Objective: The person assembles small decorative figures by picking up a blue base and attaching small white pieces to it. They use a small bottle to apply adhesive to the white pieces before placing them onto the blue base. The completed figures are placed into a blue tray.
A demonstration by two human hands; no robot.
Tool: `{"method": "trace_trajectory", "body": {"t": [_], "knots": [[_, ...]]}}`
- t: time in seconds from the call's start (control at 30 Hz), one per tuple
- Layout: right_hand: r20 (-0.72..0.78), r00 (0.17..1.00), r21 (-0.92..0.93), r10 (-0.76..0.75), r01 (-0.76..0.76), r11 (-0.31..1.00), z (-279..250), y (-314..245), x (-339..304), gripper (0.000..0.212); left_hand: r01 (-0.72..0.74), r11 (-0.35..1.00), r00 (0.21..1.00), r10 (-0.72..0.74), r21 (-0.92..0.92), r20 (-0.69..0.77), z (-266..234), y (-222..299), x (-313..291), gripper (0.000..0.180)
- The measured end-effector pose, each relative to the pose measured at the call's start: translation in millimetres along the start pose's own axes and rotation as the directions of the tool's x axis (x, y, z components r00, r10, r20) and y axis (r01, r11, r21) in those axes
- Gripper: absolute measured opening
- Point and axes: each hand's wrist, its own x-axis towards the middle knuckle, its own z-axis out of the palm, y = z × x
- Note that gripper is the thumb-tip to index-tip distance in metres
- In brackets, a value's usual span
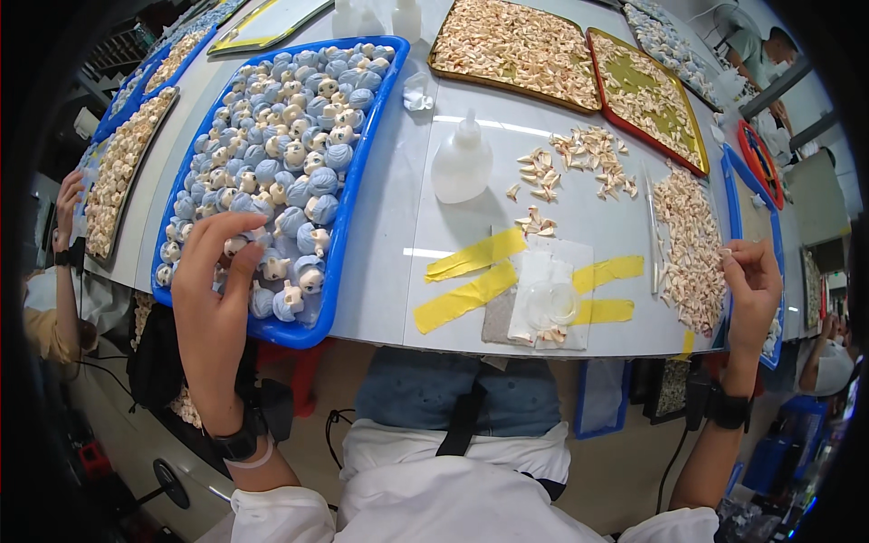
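My left hand (206, 303) reaches into the blue tray (337, 299), its thumb and fingers closed around a small doll head (236, 245). Doll heads with pale faces and light-blue hair fill that tray. At the right, my right hand (756, 282) is pinched at the edge of a pile of small beige pieces (692, 262). Whatever lies between its fingertips is too small to make out. Between my hands, a clear sheet and white paper pad (536, 308) lie on the table, with yellow tape strips (471, 294) at both sides.
A translucent squeeze bottle (463, 163) stands behind the pad. Loose beige pieces (588, 154) lie beside it, and trays of similar pieces (516, 50) stand at the back. A thin metal tool (651, 231) lies left of the pile. Another person's hand (71, 195) shows at far left.
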Motion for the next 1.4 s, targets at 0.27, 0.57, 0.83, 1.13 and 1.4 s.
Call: {"method": "trace_trajectory", "body": {"t": [0.27, 0.57, 0.83, 1.13, 1.4], "knots": [[-0.051, 0.996, -0.037, -0.068, 0.066, 0.997, -6.2, 4.3, -4.2, 0.008, 0.034, 0.936, 0.974, -0.11, -0.352, -0.197, 7.5, -8.3, -13.4, 0.025], [-0.005, 1.0, -0.141, 0.017, -0.018, 0.99, 13.4, -20.3, -13.7, 0.015, -0.064, 0.76, 0.998, 0.035, -0.647, -0.057, 17.5, 23.3, -44.4, 0.036], [0.025, 0.996, -0.076, 0.085, -0.083, 0.994, 23.2, -29.5, -23.3, 0.011, 0.173, 0.351, 0.97, 0.103, -0.92, 0.222, 53.4, 57.3, -59.2, 0.032], [-0.012, 0.998, -0.028, 0.067, -0.067, 0.997, 33.9, -47.0, -31.5, 0.012, 0.345, 0.271, 0.924, 0.07, -0.899, 0.376, 63.6, 60.0, -60.5, 0.033], [0.051, 0.995, -0.043, 0.091, -0.089, 0.995, 42.0, -53.5, -33.8, 0.012, 0.333, 0.352, 0.915, 0.106, -0.875, 0.39, 65.6, 59.1, -63.4, 0.03]]}}
